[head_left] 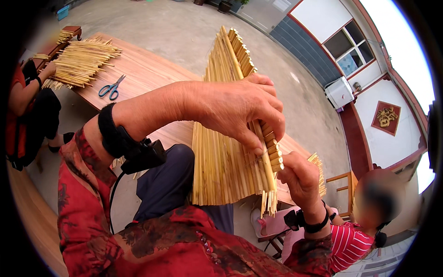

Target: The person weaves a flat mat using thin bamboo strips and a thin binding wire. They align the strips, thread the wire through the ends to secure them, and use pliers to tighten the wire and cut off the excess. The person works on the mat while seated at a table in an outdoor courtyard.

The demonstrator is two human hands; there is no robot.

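Observation:
A mat of yellow plant stalks [221,161], bound side by side, stands tilted over my lap. A row of short cut stalk ends [272,150] runs along its right edge, next to one longer stalk. My left hand [240,106] reaches across from the left and is closed on this edge, thumb pressed on the long stalk and fingers over the cut ends. Lower down, my right hand [300,177] is closed at the same edge, with its fingertips partly hidden behind the cut ends. Thin thread seems to cross the stalks near my left thumb.
Blue-handled scissors [112,87] lie on the wooden table [143,64]. At the far left, a person [27,101] handles another stalk mat [87,62]. On the right, a person in a striped top [353,244] sits near a wooden chair [344,189] and more stalks [318,171].

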